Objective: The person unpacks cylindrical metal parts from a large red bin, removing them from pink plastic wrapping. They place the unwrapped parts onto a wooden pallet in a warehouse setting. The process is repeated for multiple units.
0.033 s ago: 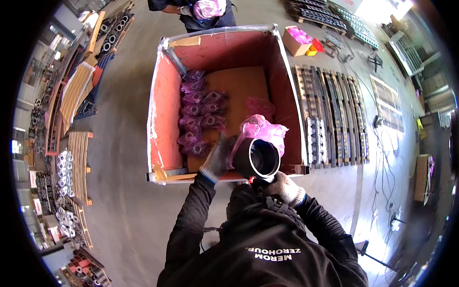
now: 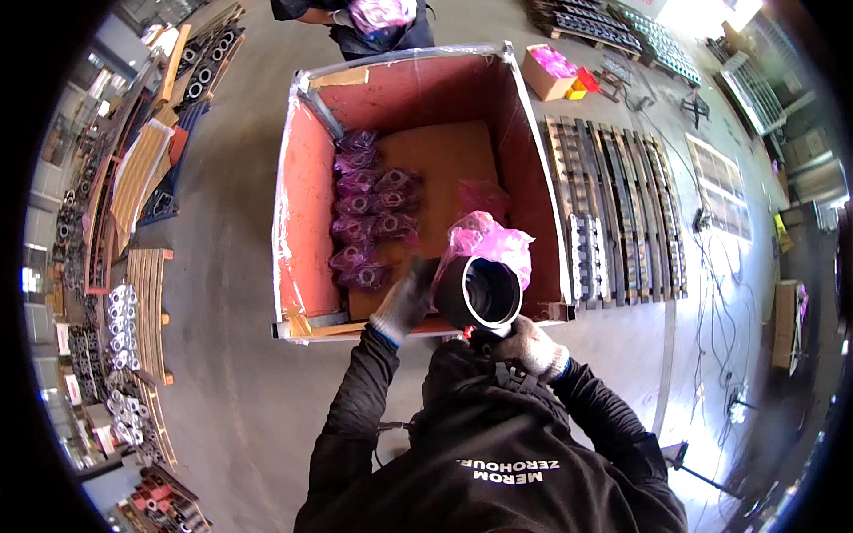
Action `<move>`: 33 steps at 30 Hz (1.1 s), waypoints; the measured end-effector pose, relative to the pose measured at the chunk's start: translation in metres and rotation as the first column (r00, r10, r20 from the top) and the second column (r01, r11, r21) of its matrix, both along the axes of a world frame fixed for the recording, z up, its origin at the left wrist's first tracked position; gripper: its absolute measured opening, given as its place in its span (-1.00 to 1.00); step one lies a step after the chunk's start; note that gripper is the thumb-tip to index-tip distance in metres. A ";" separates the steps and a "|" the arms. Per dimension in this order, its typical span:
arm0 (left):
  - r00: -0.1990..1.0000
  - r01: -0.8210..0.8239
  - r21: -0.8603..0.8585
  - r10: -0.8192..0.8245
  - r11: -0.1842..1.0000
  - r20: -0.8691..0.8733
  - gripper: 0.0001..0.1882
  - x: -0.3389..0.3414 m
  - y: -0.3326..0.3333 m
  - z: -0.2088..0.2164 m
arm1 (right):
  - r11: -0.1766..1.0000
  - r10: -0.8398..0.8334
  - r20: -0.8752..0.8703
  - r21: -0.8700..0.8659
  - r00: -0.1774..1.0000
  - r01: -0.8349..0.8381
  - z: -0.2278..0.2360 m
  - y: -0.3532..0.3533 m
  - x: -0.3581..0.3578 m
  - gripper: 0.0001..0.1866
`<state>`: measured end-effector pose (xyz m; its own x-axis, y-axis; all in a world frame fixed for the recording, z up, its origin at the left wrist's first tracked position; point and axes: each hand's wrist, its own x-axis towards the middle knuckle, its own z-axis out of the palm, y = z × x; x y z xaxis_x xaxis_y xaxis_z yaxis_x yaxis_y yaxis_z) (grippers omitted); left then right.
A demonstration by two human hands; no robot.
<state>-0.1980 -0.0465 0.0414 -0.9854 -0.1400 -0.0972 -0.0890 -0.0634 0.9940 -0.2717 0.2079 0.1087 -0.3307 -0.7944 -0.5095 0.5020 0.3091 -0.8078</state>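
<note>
Over the near right part of a large red-walled bin [image 2: 524, 169] is a black hollow cylindrical part [image 2: 455, 295] with a bright rim, its round opening turned up toward me. A pink plastic bag [image 2: 489, 238] bunches around its far side. My left hand [image 2: 404, 300], in a grey work glove, is closed against the part's left side; its fingertips are dark and partly hidden. Gloved as well, my right hand [image 2: 533, 348] has its fingers curled at the part's near right edge. Several pink-wrapped metal parts [image 2: 360, 204] lie in rows along the bin's left side.
Cardboard [image 2: 444, 160] lines the bin floor. A co-worker [image 2: 382, 27] beyond the bin holds something wrapped in pink. Slatted pallets [image 2: 613, 213] lie to the right, near a cardboard box [image 2: 546, 75]. More pallets with metal parts [image 2: 123, 324] stand left; cables [image 2: 711, 293] trail across the right floor.
My left hand has shifted slightly right, closer against the black cylindrical part. My right hand and the part stay nearly in place.
</note>
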 end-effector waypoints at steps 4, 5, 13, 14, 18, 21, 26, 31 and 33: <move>0.945 -0.295 0.518 0.167 0.803 0.280 -0.69 -0.003 0.025 -0.036 | 0.999 0.023 -0.115 0.043 0.993 -0.019 0.000 0.003 -0.007 -0.45; 0.897 -0.419 0.672 0.165 0.611 0.409 -0.71 -0.018 0.032 -0.008 | 0.996 0.024 -0.077 0.088 0.997 -0.017 -0.001 0.006 -0.007 -0.37; 0.768 -0.541 -0.034 0.511 0.840 0.385 -0.80 -0.085 0.009 -0.047 | 0.987 0.059 -0.140 0.160 0.988 -0.036 -0.019 0.018 0.001 -0.30; 0.781 -0.561 -0.051 0.548 0.826 0.299 -0.78 -0.096 -0.005 -0.064 | 0.987 0.071 -0.154 0.153 0.985 -0.048 -0.019 0.017 0.003 -0.29; 0.831 -0.521 -0.180 0.544 0.835 0.116 -0.71 -0.138 -0.021 -0.050 | 0.983 0.096 -0.156 0.168 0.983 -0.069 -0.031 0.025 0.002 -0.27; 0.804 -0.582 -0.221 0.595 0.783 -0.010 -0.71 -0.169 -0.035 -0.042 | 0.993 -0.011 -0.141 0.111 0.990 0.027 -0.036 0.024 0.010 -0.45; 0.579 -0.815 -0.070 0.811 0.575 -0.085 -0.64 -0.180 -0.051 -0.007 | 0.994 0.006 -0.203 0.108 0.979 0.016 -0.020 0.025 0.009 -0.38; 0.663 -0.713 -0.419 0.736 0.563 -0.138 -0.70 -0.129 -0.059 -0.053 | 0.980 0.032 -0.225 0.199 0.974 0.014 -0.011 0.030 0.010 -0.18; 0.713 -0.648 -0.525 0.682 0.552 -0.163 -0.73 -0.103 -0.048 -0.076 | 0.980 -0.011 -0.246 0.190 0.969 0.060 -0.021 0.037 0.013 -0.15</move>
